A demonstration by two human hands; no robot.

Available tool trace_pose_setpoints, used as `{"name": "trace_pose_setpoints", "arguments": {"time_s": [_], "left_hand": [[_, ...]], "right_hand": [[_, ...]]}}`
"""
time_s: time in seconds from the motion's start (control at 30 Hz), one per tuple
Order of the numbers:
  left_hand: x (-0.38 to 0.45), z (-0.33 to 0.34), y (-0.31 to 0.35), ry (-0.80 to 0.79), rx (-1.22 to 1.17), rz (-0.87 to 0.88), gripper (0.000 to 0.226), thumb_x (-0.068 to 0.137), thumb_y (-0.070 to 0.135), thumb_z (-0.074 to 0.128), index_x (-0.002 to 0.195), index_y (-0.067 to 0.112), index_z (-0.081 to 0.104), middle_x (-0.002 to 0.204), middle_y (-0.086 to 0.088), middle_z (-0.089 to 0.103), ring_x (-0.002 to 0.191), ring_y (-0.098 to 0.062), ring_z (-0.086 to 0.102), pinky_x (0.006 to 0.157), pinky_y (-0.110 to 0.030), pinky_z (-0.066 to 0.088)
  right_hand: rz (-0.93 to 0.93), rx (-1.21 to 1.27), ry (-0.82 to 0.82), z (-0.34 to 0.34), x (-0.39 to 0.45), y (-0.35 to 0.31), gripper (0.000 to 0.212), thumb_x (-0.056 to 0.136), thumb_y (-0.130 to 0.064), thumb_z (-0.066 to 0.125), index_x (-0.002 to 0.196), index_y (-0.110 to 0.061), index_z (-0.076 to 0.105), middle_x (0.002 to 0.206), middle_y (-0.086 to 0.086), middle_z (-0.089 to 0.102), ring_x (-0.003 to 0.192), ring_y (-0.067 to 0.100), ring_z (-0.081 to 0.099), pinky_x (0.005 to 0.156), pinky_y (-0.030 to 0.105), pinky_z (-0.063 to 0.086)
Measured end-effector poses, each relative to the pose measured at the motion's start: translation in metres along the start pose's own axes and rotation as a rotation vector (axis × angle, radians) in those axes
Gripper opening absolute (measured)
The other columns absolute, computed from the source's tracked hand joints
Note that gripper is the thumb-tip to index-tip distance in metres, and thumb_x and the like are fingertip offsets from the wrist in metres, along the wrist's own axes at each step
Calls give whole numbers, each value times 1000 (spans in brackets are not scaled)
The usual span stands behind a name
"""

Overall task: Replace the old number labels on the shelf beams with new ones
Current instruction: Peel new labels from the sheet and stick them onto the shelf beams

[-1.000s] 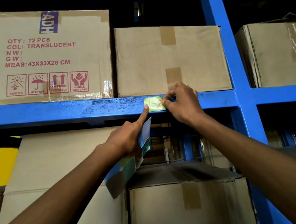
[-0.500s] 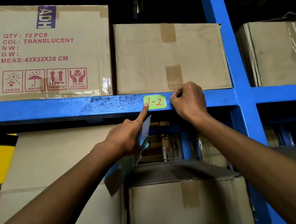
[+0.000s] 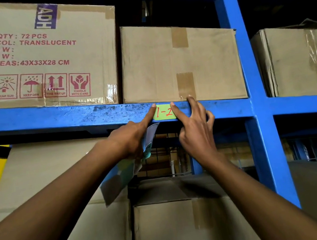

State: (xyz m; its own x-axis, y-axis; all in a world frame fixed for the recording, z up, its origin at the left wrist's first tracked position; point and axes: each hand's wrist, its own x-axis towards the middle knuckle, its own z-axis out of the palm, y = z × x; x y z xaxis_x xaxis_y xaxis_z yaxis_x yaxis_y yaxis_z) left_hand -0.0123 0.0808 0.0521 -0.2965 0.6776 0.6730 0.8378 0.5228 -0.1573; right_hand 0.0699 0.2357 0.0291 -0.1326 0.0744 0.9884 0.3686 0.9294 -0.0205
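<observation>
A green label (image 3: 163, 112) with "1-2" in red is stuck on the front of the blue shelf beam (image 3: 49, 118). My left hand (image 3: 133, 138) presses its index fingertip on the label's left edge and also clamps a bundle of label sheets (image 3: 127, 166) that hangs below the palm. My right hand (image 3: 194, 130) has its fingers spread, the index finger pressing the label's right edge and another fingertip on the beam's top edge.
Two cardboard boxes (image 3: 39, 55) (image 3: 179, 62) rest on the beam right above the label. A blue upright post (image 3: 251, 84) rises to the right, with another box (image 3: 297, 60) beyond it. More cardboard boxes (image 3: 191, 228) stand below the beam.
My right hand opened from a closed grip at the label's right side and now presses its edge with a straight index finger. My left fingertip slid up the label's left edge.
</observation>
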Motion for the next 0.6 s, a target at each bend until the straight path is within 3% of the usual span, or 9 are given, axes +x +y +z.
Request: {"name": "trace_pose_setpoints", "arguments": {"time_s": [0.13, 0.33, 0.5, 0.6], "left_hand": [[-5, 1, 5, 14, -34, 9, 112, 80, 7, 65, 144, 32, -24, 107, -22, 55, 73, -28, 46, 64, -37, 38], [-18, 17, 7, 18, 35, 35, 113, 80, 13, 67, 143, 29, -25, 99, -23, 61, 70, -30, 52, 61, -39, 41], [-17, 26, 7, 35, -6, 50, 115, 79, 9, 67, 142, 29, -28, 102, -20, 63, 79, -32, 57, 64, -38, 44], [-14, 27, 5, 14, -137, 82, 118, 75, 4, 69, 144, 29, -24, 82, -12, 62, 70, -27, 55, 66, -36, 46]], "right_hand": [[53, 77, 19, 1, -2, -9, 70, 81, 2, 43, 143, -27, 30, 157, 12, 12, 144, 27, 9, 112, 42, 13], [-70, -125, -81, -4, -21, 3, 75, 82, -1, 50, 147, -21, 17, 158, 17, 4, 145, 32, 7, 113, 46, 15], [-171, -255, -78, -2, -24, 0, 81, 71, -3, 64, 143, -14, 28, 154, 23, 19, 140, 37, 26, 107, 50, 30], [-130, -193, -161, -6, -26, 0, 82, 78, -2, 56, 147, -22, 16, 158, 16, 5, 144, 32, 12, 112, 48, 19]]}}
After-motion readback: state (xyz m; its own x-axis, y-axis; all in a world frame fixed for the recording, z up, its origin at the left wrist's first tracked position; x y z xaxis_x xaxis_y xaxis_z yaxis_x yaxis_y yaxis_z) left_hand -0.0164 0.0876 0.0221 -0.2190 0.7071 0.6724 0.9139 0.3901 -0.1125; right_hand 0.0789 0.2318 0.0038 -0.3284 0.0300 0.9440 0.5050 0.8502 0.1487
